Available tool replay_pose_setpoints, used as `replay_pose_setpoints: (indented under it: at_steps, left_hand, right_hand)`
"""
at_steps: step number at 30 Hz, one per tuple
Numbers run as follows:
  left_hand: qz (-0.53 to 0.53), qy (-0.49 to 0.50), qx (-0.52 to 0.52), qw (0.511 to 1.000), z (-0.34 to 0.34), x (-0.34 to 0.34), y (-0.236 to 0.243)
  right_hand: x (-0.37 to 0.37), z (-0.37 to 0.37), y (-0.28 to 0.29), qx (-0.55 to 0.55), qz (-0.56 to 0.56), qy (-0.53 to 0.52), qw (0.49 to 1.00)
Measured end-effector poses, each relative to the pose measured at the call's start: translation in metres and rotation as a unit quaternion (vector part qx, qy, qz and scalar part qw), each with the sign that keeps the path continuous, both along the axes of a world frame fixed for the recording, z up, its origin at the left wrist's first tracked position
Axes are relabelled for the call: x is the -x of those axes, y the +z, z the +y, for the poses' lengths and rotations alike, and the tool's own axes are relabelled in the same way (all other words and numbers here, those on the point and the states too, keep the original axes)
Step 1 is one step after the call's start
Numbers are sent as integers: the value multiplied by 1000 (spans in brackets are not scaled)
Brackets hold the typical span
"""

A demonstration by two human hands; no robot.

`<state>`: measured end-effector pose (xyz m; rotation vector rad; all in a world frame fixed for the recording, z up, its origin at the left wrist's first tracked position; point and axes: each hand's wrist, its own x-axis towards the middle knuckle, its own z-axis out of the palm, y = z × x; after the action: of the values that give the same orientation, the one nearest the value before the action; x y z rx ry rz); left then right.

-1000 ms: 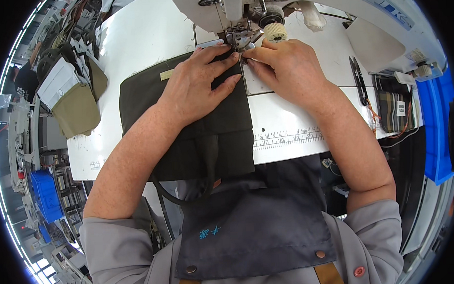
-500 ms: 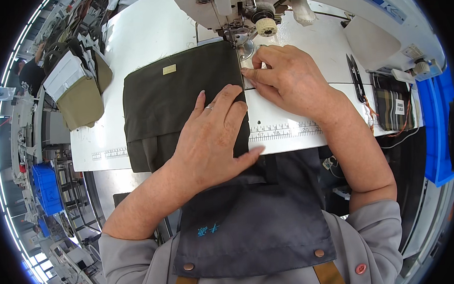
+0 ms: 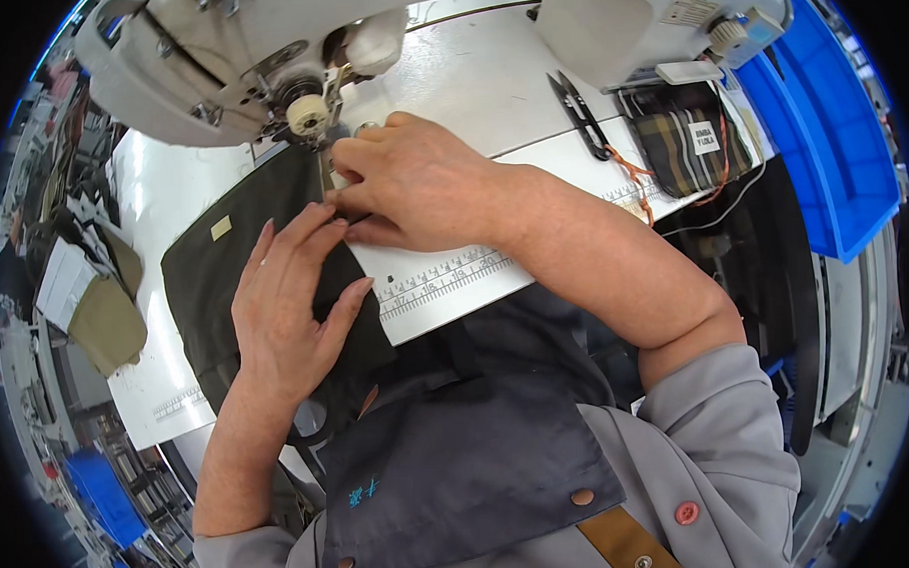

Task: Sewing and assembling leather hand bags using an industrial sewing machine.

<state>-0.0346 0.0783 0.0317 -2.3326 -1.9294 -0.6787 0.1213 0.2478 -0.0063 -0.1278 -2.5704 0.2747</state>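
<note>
Fabric panel [image 3: 207, 293], dark olive, lies left of centre on the white table [image 3: 467, 68], upper corner at the sewing machine head [image 3: 157, 84]. Left hand [image 3: 290, 315] flat on it, fingers spread; right hand [image 3: 426, 190] at panel edge, can't tell if its grip is pinched. Risk: uneven hand pressure could skew the edge; fingers straying under the head could get jabbed.

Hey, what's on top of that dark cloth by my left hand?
On the dark cloth: your left hand and a small pale label. Whatever lies beneath that hand is hidden.
</note>
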Motion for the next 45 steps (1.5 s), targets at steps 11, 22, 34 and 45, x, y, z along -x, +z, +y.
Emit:
replay_pose_setpoints:
  at_steps: [11,22,34,45]
  left_hand:
    - [-49,2,102,994,22,32,-6]
    - [-154,19,34,987,24,26,-18]
    - [-114,-11,19,993,19,26,-22]
    - [-195,-16,41,980,20,24,-27]
  right_hand:
    - [1,-8,-1,2,9,53,999]
    - [-3,-14,10,27,18,87,996]
    - [-10,-19,23,7,-69,76,995]
    - [-11,-13,27,28,-111,103,988]
